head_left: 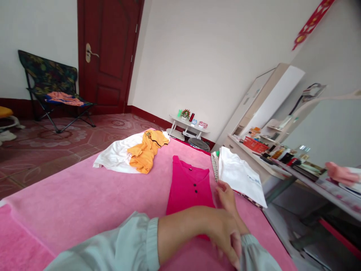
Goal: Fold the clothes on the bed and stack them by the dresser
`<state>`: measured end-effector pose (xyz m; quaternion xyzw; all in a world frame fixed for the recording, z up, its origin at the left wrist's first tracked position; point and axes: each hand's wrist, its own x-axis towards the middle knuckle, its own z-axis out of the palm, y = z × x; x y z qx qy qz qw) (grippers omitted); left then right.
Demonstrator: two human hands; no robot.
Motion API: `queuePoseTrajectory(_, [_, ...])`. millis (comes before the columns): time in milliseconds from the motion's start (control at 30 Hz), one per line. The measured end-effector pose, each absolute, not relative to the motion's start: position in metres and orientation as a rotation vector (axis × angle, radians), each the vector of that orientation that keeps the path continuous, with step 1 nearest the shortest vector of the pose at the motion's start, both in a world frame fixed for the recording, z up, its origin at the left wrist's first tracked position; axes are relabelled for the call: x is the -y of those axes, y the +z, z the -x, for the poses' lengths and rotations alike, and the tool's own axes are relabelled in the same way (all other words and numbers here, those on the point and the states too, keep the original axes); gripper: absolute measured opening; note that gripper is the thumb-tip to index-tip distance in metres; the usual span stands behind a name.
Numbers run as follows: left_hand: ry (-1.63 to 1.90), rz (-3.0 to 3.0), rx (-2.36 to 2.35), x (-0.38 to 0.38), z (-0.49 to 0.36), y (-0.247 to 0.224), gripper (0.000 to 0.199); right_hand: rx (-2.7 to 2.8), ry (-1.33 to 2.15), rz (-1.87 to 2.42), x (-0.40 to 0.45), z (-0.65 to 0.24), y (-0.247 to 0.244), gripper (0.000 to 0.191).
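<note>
A magenta shirt (189, 188) with two dark buttons lies flat on the pink bed cover (93, 203), its neckline facing away from me. My left forearm crosses over its lower part. My left hand (227, 235) is closed, fingers curled down near the shirt's lower right; what they hold is hidden. Beyond it, my right hand (226, 195) pinches the shirt's right edge, beside a stack of folded clothes topped by a white shirt (239, 171). An orange shirt (146, 150) and a white garment (115, 154) lie crumpled together at the bed's far left.
A dressing table (265, 162) with bottles and a red basket (255, 144) stands along the right. A low white shelf (188, 124) is past the bed's far end. A folding chair (53, 82) with clothing on it stands at the left, near a dark red door (109, 49).
</note>
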<state>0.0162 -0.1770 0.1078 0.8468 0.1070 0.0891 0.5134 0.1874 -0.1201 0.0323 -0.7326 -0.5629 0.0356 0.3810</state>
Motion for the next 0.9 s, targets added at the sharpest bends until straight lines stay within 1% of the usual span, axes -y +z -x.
queuePoseTrajectory(67, [0.108, -2.052, -0.259, 0.165, -0.018, 0.100, 0.007, 1.376, 0.182, 1.786, 0.126, -0.192, 0.021, 0.047])
queuePoseTrajectory(100, [0.126, -2.071, -0.319, 0.155, -0.015, 0.098, 0.006, 1.360, 0.238, 1.720, 0.126, -0.193, 0.017, 0.046])
queuePoseTrajectory(200, [0.427, -2.172, -0.694, 0.113, 0.001, 0.092, 0.019, 1.325, 0.351, 1.515, 0.123, -0.193, 0.008, 0.041])
queuePoseTrajectory(267, [0.642, -2.320, -1.089, 0.082, 0.018, 0.084, 0.019, 1.310, 0.351, 1.476, 0.122, -0.196, 0.001, 0.037])
queuePoseTrajectory(333, [0.770, -2.322, -1.425, 0.054, 0.036, 0.072, 0.021, 1.323, 0.321, 1.497, 0.122, -0.201, -0.007, 0.034])
queuePoseTrajectory(400, [0.861, -2.245, -1.590, 0.032, 0.053, 0.056, 0.021, 1.351, 0.272, 1.511, 0.124, -0.205, -0.011, 0.031])
queuePoseTrajectory(533, [1.021, -2.090, -1.603, 0.008, 0.072, 0.026, 0.016, 1.455, 0.123, 1.396, 0.132, -0.195, -0.006, 0.026])
queuePoseTrajectory(633, [1.059, -2.063, -1.613, 0.001, 0.074, 0.012, 0.017, 1.611, 0.077, 1.269, 0.138, -0.176, 0.005, 0.025])
queuePoseTrajectory(733, [1.120, -2.059, -1.555, 0.000, 0.071, 0.008, 0.020, 1.800, 0.124, 1.226, 0.143, -0.159, 0.011, 0.026])
queuePoseTrajectory(833, [1.173, -2.145, -1.356, 0.002, 0.066, 0.008, 0.022, 1.974, 0.208, 1.220, 0.145, -0.154, 0.011, 0.030])
queuePoseTrajectory(900, [1.123, -2.286, -1.216, 0.005, 0.062, 0.009, 0.024, 2.012, 0.239, 1.226, 0.145, -0.154, 0.010, 0.032])
